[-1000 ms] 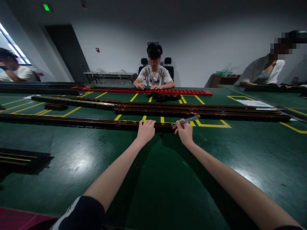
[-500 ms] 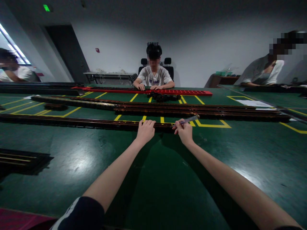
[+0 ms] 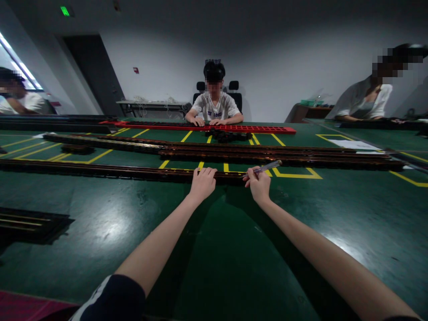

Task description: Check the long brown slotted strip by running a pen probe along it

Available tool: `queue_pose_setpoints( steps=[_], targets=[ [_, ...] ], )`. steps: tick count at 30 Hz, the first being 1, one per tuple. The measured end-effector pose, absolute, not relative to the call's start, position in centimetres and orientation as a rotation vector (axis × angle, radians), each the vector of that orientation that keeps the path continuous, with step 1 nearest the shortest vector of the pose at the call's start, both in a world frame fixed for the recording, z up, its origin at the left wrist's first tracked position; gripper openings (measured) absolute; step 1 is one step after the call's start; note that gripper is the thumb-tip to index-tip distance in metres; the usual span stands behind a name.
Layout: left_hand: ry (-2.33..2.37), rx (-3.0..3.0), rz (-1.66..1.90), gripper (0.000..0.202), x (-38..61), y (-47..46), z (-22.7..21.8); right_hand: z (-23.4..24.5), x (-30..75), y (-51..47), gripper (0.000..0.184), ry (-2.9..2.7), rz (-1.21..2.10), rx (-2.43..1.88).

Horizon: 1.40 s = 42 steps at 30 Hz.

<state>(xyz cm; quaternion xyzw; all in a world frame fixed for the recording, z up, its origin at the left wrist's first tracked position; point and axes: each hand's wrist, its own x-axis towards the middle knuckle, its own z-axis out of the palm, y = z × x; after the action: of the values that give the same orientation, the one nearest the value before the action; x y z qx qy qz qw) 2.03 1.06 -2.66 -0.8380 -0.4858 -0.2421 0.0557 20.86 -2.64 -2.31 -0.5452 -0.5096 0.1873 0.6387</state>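
Observation:
A long dark strip lies across the green table in front of me. My left hand rests on the strip near its right end, fingers curled over its top edge. Just to the right, my right hand is closed around a clear pen-like tool, its tip pointing down at the right end of the strip.
Further dark strips lie beyond, over yellow floor-style markings. A red perforated bar lies before a person seated opposite. Other people sit at far left and far right. A dark tray sits at my left. Paper lies right.
My right hand and the tool have shifted slightly to the right along the strip. My left hand has stayed put.

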Motion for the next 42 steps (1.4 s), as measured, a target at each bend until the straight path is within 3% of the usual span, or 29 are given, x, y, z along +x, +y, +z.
queue_pose_setpoints(
  steps=[42],
  targets=[
    [-1.481, -2.567, -0.723, 0.041, 2.06, 0.85, -2.25, -2.36, 20.90, -2.59, 0.038, -1.148, 0.503, -1.145]
  ],
)
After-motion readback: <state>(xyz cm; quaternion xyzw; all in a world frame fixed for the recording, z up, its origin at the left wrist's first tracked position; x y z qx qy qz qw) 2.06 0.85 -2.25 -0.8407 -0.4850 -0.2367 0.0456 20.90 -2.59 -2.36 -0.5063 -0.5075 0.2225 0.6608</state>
